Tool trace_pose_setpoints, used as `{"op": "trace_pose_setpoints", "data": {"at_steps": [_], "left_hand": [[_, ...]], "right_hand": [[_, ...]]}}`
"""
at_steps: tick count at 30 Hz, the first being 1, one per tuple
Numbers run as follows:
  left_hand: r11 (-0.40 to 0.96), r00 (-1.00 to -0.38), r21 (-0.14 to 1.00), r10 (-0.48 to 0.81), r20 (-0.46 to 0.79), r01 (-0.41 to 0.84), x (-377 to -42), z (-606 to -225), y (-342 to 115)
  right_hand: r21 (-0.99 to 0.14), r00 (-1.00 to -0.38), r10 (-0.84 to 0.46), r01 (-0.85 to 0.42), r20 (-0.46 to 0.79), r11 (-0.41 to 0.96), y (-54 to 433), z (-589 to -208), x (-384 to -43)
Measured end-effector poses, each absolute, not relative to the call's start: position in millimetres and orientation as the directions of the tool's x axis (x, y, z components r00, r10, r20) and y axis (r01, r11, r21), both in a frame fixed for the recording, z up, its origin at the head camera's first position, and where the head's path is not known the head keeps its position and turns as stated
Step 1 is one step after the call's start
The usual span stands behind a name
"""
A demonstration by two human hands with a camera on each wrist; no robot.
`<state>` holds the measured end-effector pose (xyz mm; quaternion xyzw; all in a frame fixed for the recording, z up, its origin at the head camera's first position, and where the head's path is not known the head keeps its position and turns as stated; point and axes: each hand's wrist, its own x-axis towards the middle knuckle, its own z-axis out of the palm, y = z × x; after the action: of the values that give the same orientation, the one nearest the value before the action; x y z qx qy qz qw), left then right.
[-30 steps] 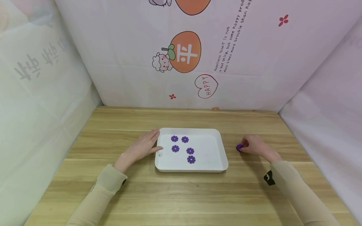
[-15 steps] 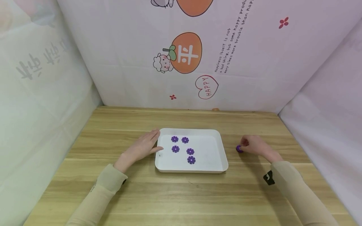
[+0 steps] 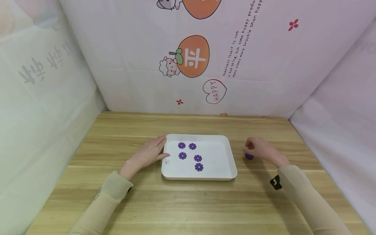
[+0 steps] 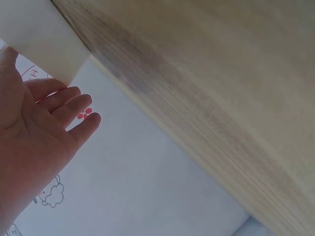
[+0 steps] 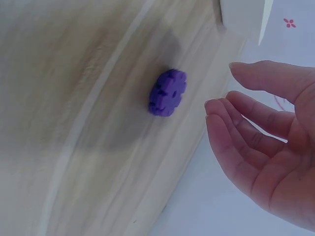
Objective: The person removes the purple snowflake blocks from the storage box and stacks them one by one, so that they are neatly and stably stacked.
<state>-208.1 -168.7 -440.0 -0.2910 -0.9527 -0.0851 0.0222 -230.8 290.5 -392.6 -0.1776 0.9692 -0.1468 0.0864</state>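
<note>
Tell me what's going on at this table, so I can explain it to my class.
A person's left hand rests on the left edge of a white tray, in which five purple flower-shaped pieces lie flat. The right hand is just by what looks like a small purple stack on the wooden table, right of the tray. Its fingers are loosely curved and hold nothing, so the stack stands free outside the tray.

Right fingers point(image 5: 221, 142): an open gap over the bench point(image 3: 238, 140) separates them from the tray point(image 3: 230, 156). Downward passage is obstructed by the purple stack point(image 5: 167, 101) beneath them. Left fingers point(image 3: 160, 140): the tray touches them, blocking rightward passage.
</note>
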Motion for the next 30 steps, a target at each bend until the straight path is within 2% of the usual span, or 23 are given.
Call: {"op": "trace_pose_setpoints", "data": {"at_steps": [8,20,30], "left_hand": [[0.818,-0.833,0.156,0.546,0.092,0.553,-209,-442,-168],[0.813,-0.825,0.142,0.556,0.100,0.565,-211,-442,-168],[0.818,-0.832,0.155,0.547,0.091,0.555,-208,-439,-168]], "right_hand": [[-0.307,-0.916,-0.387,-0.340,-0.103,0.889,276,-388,-235],[-0.295,-0.890,-0.456,-0.431,-0.017,0.853,252,-386,-242],[-0.277,-0.872,-0.490,-0.469,-0.006,0.838,236,-385,-246]]}}
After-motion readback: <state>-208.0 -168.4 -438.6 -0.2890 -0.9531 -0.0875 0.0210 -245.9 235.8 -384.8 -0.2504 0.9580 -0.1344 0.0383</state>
